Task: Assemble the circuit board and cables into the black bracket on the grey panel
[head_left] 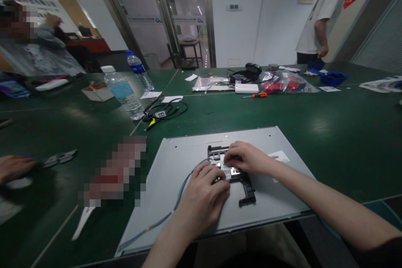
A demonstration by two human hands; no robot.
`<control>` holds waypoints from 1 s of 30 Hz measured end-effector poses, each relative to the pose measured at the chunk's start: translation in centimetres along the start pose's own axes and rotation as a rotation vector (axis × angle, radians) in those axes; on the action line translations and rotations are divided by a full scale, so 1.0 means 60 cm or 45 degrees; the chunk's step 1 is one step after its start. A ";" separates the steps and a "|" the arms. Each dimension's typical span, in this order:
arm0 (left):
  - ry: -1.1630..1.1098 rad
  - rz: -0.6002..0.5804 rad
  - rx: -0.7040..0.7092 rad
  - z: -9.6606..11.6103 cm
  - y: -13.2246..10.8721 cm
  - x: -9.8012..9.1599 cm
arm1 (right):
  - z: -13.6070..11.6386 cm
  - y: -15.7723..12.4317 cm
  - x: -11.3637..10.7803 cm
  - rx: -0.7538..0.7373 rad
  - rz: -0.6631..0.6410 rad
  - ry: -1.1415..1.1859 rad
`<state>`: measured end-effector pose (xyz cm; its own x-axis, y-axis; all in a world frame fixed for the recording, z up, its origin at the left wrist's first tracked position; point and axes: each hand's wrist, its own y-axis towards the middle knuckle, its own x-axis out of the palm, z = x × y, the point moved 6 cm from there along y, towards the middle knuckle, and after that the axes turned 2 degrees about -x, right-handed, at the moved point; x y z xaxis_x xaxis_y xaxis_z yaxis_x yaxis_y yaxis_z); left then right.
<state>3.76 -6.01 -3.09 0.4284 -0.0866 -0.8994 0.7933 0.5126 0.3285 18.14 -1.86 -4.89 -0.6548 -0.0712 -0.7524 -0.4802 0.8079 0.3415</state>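
Note:
A flat light-grey panel (264, 197) lies on the green table at its near edge. On its middle sits a black plastic bracket (248, 190) with metal parts between its arms. My left hand (207, 188) rests over the bracket's left side, fingers curled on the metal part. From the other side my right hand (246, 157) reaches in with bent fingers at the bracket's upper middle. What the fingertips grip is hidden. A grey cable (180, 192) runs from the bracket beneath my left hand to the panel's lower left corner.
Bottles (125, 96), a black cable (176, 111), an orange screwdriver (259, 95) and a plastic bag with red items (289, 83) lie beyond the panel. Another person's hand (15, 167) is at the left. A person in a white shirt (326, 12) stands at the back right.

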 end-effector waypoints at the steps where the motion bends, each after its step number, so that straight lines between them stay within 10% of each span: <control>1: 0.000 -0.002 0.001 0.000 0.000 0.000 | 0.000 0.000 0.000 -0.001 -0.002 0.001; 30: -0.011 -0.022 -0.032 -0.009 -0.003 0.009 | 0.002 0.000 0.001 0.002 -0.007 0.009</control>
<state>3.58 -5.67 -3.79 0.4185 -0.1028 -0.9024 0.7895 0.5324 0.3055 18.17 -1.81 -5.02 -0.6563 -0.0799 -0.7502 -0.4830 0.8084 0.3365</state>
